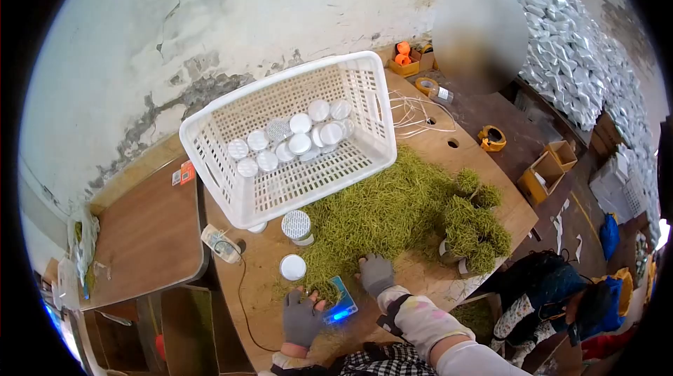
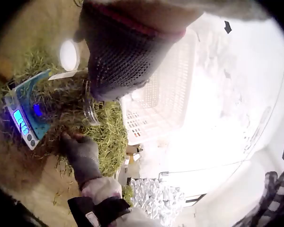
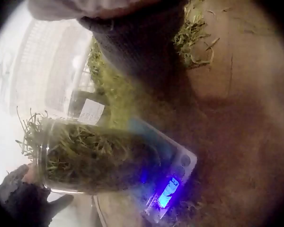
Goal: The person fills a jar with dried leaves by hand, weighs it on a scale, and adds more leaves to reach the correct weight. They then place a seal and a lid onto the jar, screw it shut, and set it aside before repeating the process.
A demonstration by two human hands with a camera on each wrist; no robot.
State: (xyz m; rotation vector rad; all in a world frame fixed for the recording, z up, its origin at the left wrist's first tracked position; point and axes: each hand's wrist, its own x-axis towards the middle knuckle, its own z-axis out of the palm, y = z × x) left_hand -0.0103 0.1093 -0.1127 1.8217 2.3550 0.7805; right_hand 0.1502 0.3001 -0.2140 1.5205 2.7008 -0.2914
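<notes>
Left hand (image 1: 301, 318) and right hand (image 1: 377, 275) outstretched; fingers (image 2: 67, 137) unclear.

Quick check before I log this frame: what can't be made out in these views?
- Scale reading: right wrist view, digits smeared by blur and blue glare.
- Print on the white label: right wrist view, too small and blurred.
- Left hand fingertips: left wrist view, hidden by the hand's own back.
- Right hand fingers: right wrist view, lost in dark shadow.
- Whatever is behind the round blurred patch: head view, fully masked.

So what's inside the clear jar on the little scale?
The jar holds green, stringy strands, some poking past its rim. Its middle can't be seen behind the outer strands.
</notes>
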